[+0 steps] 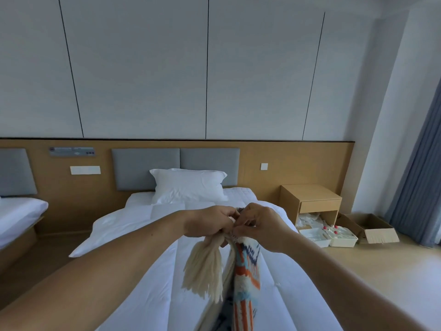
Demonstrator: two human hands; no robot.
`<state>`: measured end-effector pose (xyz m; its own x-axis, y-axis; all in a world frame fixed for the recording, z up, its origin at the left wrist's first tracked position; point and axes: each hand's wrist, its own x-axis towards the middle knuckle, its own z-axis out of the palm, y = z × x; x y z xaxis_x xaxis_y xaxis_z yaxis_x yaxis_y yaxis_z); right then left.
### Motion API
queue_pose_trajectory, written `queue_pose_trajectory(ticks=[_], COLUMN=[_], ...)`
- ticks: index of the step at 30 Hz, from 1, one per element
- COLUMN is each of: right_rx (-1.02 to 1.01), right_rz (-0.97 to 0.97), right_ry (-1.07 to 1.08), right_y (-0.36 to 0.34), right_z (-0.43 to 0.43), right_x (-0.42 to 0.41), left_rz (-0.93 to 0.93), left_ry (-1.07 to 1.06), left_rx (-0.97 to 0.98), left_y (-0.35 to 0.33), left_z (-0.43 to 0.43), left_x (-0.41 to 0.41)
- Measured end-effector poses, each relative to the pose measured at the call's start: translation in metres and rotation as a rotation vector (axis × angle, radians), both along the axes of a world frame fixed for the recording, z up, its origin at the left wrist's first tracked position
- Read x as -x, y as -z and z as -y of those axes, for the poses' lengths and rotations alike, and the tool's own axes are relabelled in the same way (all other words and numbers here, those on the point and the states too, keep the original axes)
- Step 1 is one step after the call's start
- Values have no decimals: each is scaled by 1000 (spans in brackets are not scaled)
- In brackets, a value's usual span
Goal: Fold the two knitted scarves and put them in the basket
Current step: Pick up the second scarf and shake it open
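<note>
A knitted scarf (245, 280) with orange, blue and cream pattern hangs down from my two hands above the white bed (148, 235). Its cream tassel fringe (205, 268) dangles below my left hand (210, 223), which pinches the scarf's top end. My right hand (260, 225) grips the same end right beside it, fingers curled, the two hands touching. The scarf's lower part runs out of the bottom of the frame. No second scarf and no basket show in this view.
A white pillow (188, 185) lies at the head of the bed. A wooden nightstand (310, 201) stands to the right, with white plastic trays (327, 237) and an open cardboard box (372, 228) on the floor. Another bed (19, 211) is at left.
</note>
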<state>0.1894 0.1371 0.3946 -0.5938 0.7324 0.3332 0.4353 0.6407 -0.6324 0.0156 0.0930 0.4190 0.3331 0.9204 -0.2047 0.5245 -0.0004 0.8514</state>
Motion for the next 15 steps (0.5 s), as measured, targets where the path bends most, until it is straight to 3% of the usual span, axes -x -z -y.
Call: queue_pose_trajectory(ticks=[4, 7, 12, 15], right_rx=[-14, -20, 120, 89], right_rz=[-47, -84, -296, -252], right_ry=[-18, -49, -9, 33], right_y=[1, 3, 4, -6], right_z=[4, 6, 10, 6], right_x=[9, 14, 15, 0], left_rz=[-8, -142, -150, -378], left_ry=[44, 109, 67, 119], left_rx=[-25, -76, -190, -266], left_y=[-9, -6, -3, -19], left_z=[12, 14, 15, 17], left_x=[1, 3, 5, 12])
